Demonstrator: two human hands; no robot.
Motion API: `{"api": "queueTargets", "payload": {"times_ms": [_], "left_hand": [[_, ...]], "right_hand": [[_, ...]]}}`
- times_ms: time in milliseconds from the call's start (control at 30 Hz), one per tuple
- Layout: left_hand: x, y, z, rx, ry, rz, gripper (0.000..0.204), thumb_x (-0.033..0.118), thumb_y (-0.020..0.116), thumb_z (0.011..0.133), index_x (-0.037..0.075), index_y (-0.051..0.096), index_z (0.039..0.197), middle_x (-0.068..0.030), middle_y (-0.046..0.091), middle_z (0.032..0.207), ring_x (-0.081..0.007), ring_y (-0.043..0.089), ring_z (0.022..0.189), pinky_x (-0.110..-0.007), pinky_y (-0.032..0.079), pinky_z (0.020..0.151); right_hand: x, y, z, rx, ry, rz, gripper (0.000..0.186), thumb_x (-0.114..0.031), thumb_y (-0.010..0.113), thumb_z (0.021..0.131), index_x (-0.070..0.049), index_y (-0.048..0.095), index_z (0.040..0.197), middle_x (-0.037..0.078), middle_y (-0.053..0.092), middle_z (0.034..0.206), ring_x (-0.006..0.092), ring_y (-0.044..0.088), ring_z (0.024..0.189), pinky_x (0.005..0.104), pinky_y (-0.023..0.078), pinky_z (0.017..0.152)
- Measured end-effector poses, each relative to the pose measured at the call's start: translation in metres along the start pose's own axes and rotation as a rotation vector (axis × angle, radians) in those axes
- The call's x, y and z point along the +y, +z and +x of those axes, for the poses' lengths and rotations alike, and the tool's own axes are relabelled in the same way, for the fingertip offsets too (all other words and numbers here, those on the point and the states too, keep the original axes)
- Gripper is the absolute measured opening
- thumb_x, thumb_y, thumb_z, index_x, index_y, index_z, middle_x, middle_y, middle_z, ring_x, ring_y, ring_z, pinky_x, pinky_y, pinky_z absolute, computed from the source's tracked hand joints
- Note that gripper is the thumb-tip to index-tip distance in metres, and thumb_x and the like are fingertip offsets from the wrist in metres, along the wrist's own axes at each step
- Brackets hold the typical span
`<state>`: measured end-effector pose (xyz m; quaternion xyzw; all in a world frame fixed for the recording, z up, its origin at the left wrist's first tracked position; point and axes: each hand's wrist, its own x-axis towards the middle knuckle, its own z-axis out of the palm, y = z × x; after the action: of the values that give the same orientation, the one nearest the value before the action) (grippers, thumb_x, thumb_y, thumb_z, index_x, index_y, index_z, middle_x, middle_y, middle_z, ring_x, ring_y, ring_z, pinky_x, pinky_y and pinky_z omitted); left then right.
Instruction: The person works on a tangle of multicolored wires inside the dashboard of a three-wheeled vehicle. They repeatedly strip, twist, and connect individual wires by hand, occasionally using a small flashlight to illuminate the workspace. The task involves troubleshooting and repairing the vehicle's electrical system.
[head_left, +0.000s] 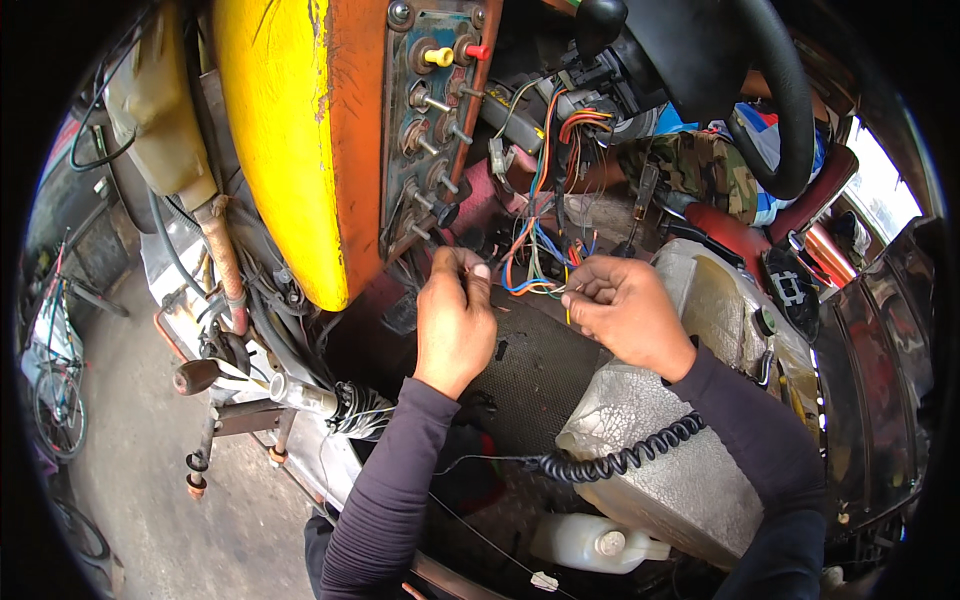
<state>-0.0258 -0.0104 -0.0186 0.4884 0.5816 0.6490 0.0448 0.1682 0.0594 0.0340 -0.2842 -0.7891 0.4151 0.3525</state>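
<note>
My left hand (pixel 455 315) pinches a thin wire below the metal switch panel (pixel 432 110). My right hand (pixel 625 305) grips the ends of a bundle of coloured wires (pixel 535 250) in orange, blue, white and yellow, which hang down from behind the panel. The two hands are a few centimetres apart at the same height, above a dark mesh plate (pixel 535 365). Both forearms wear dark purple sleeves.
A yellow and orange body panel (pixel 290 130) stands on the left. A black steering wheel (pixel 770 90) is at the top right. A translucent plastic tank (pixel 660 440) lies under my right arm, with a black coiled cord (pixel 620 460) across it. A white bottle (pixel 590 542) lies below. A bicycle (pixel 55 380) stands far left.
</note>
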Motion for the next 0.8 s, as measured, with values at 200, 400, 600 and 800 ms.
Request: {"api": "queueTargets", "payload": {"times_ms": [200,400,600,800], "left_hand": [[-0.003,-0.002,-0.008,-0.158,0.018,-0.218,0.002,0.004,0.062,0.105,0.002,0.062,0.107,0.0006,0.063,0.094,-0.0078,0.055,0.086,-0.025,0.047,0.081],[0.001,-0.004,-0.013,-0.199,0.006,-0.181,0.003,0.002,0.061,0.105,0.002,0.062,0.108,-0.0006,0.065,0.096,-0.0084,0.058,0.089,-0.026,0.048,0.084],[0.001,-0.005,-0.015,-0.326,-0.112,-0.296,0.005,0.000,0.057,0.107,0.000,0.058,0.112,-0.0056,0.066,0.098,-0.0119,0.065,0.095,-0.029,0.051,0.091],[0.009,-0.010,-0.022,-0.348,-0.133,-0.394,0.005,-0.001,0.058,0.106,0.000,0.058,0.111,-0.0049,0.066,0.096,-0.0114,0.063,0.093,-0.029,0.051,0.087]], "right_hand": [[-0.005,0.004,-0.007,0.012,-0.273,-0.351,0.011,-0.006,0.076,0.085,-0.002,0.070,0.093,0.008,0.068,0.082,0.0194,0.068,0.069,0.0347,0.053,0.064],[-0.016,0.009,-0.018,0.053,-0.642,-0.820,0.019,-0.015,0.080,0.085,-0.008,0.071,0.101,0.007,0.061,0.097,0.0301,0.070,0.087,0.0436,0.058,0.072],[-0.028,0.011,-0.022,0.088,-0.737,-0.976,0.032,-0.015,0.083,0.080,-0.011,0.074,0.110,0.009,0.057,0.101,0.0288,0.063,0.091,0.0425,0.055,0.073],[-0.025,0.015,-0.021,0.018,-0.795,-0.986,0.028,-0.015,0.083,0.081,-0.010,0.074,0.106,0.007,0.057,0.097,0.0273,0.062,0.091,0.0410,0.053,0.076]]}}
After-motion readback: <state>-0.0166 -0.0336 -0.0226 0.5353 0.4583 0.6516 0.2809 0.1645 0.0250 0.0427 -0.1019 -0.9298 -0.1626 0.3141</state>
